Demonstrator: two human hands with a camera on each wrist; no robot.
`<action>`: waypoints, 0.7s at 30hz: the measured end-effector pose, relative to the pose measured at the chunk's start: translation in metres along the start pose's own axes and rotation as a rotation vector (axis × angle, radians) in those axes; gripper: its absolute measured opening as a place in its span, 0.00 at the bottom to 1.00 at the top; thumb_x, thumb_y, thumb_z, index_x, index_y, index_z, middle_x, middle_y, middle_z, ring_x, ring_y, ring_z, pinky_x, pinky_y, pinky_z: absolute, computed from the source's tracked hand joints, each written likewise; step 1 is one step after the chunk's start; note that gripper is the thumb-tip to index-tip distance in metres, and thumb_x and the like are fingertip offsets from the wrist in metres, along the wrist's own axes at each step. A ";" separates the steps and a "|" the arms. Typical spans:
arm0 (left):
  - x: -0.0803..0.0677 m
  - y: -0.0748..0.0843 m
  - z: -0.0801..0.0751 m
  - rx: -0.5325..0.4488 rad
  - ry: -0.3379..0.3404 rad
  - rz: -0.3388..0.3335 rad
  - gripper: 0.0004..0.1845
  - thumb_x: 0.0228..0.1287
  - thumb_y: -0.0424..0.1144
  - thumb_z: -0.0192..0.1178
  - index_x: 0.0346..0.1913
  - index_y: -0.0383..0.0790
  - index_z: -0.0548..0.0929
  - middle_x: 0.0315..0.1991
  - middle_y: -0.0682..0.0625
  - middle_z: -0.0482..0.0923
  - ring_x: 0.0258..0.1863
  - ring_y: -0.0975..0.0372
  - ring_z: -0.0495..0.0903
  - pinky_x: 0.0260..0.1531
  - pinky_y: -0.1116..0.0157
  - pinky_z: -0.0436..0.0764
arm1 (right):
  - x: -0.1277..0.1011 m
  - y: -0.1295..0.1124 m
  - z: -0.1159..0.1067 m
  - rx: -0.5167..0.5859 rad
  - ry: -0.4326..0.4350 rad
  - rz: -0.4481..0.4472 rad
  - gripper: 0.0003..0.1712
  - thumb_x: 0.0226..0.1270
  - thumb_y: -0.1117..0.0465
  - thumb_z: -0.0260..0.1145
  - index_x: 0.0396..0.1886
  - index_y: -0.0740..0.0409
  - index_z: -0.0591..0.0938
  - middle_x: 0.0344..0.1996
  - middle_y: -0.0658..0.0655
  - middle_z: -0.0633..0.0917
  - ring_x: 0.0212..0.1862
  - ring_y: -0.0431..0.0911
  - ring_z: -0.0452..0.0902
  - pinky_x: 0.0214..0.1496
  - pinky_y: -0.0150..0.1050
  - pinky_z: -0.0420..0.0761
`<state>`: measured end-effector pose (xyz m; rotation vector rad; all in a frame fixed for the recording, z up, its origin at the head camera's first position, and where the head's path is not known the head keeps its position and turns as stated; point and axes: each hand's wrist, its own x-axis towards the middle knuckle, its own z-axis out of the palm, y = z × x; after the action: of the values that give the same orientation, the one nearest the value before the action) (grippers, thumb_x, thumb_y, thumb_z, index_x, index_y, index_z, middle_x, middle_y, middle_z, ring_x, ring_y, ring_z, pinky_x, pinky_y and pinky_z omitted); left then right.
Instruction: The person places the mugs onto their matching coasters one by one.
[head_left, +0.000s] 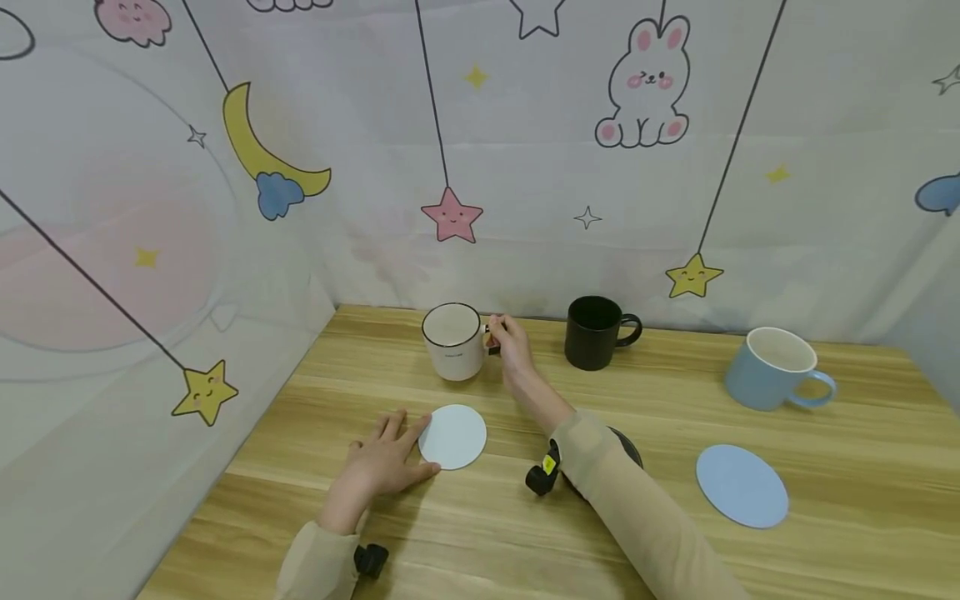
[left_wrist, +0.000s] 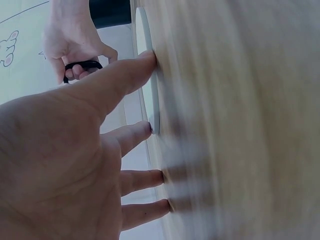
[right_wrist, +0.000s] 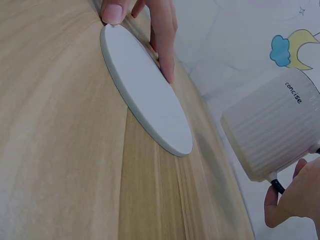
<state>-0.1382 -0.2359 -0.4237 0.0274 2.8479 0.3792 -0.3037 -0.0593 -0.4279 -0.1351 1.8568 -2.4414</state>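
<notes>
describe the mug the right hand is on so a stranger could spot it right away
On the wooden table, look along the back edge by the cartoon curtain: three mugs stand there. It is the leftmost, a white mug with a dark rim; the right hand grips its handle. The others are a black mug and a blue mug.

white mug, "concise" printed on side

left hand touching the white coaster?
Touching. Right wrist view: left hand fingertips sit against the white coaster edge, no gap.
</notes>
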 end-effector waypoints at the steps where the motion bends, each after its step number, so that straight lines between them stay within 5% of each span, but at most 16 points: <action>1: 0.000 0.000 0.000 0.000 -0.001 -0.001 0.42 0.61 0.62 0.59 0.75 0.52 0.58 0.75 0.36 0.51 0.74 0.38 0.50 0.58 0.27 0.57 | -0.001 0.000 0.000 0.002 -0.003 -0.001 0.19 0.76 0.57 0.51 0.20 0.52 0.65 0.25 0.53 0.68 0.37 0.51 0.68 0.56 0.52 0.67; 21: 0.000 0.002 -0.002 0.006 -0.018 -0.009 0.43 0.61 0.62 0.59 0.75 0.52 0.57 0.75 0.36 0.50 0.74 0.38 0.50 0.59 0.27 0.56 | -0.013 -0.005 -0.008 0.034 -0.008 0.000 0.17 0.76 0.58 0.52 0.22 0.54 0.67 0.24 0.54 0.69 0.35 0.51 0.66 0.38 0.37 0.66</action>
<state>-0.1389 -0.2343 -0.4214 0.0190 2.8304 0.3661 -0.2914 -0.0490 -0.4258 -0.1422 1.8113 -2.4674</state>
